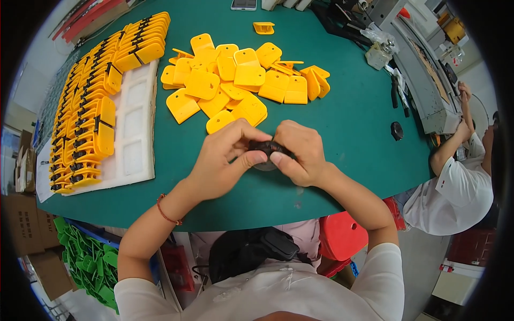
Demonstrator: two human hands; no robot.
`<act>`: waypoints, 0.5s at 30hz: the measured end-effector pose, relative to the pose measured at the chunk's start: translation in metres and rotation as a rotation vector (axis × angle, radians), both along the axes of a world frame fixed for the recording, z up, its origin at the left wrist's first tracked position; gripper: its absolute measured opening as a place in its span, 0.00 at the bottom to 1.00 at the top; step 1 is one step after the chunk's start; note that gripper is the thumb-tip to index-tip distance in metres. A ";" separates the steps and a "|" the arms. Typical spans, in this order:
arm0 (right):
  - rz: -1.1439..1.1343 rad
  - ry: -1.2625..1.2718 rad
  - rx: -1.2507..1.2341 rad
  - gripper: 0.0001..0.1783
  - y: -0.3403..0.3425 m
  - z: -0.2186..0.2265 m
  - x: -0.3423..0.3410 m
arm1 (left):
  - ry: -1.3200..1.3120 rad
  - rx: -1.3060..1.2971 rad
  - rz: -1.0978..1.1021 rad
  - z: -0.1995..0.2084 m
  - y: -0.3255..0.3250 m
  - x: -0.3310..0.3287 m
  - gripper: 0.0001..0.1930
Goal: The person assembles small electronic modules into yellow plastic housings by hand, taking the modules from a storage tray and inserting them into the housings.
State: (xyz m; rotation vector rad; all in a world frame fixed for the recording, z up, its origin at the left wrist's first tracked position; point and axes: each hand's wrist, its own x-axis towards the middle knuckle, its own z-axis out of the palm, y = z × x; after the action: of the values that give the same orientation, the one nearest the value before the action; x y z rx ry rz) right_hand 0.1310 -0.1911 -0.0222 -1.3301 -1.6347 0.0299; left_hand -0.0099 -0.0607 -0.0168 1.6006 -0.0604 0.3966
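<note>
Between the fingertips of both hands is a small black part (265, 146), held just above the near half of the table; the fingers partly hide it, and its exact kind does not show. My left hand (227, 158) pinches it from the left with thumb and fingers. From the other side my right hand (301, 152) grips it, thumb pressed against its near face. A greyish rounded edge (264, 165) shows just under the part; I cannot tell whether it belongs to it. Beyond my hands lies a loose pile of yellow plastic plates (202, 84) with rounded corners and small holes.
Yellow clips with black fittings (105, 128) stand in rows along a white foam tray (138, 120) at left. A black round piece (397, 131) and black-handled tools (394, 92) lie right on the green table (342, 144). Green pieces (91, 262) fill a bin below. Another person (455, 192) sits right.
</note>
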 end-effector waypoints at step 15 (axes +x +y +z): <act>-0.939 -0.591 -0.159 0.27 0.010 -0.003 0.059 | 0.028 -0.559 -0.057 0.013 0.008 0.004 0.18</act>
State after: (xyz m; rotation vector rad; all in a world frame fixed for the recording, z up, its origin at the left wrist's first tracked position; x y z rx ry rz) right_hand 0.1901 -0.1813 -0.0253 -2.2600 -1.3022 -0.8759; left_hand -0.0061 -0.0528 -0.0035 1.0498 0.0262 0.3117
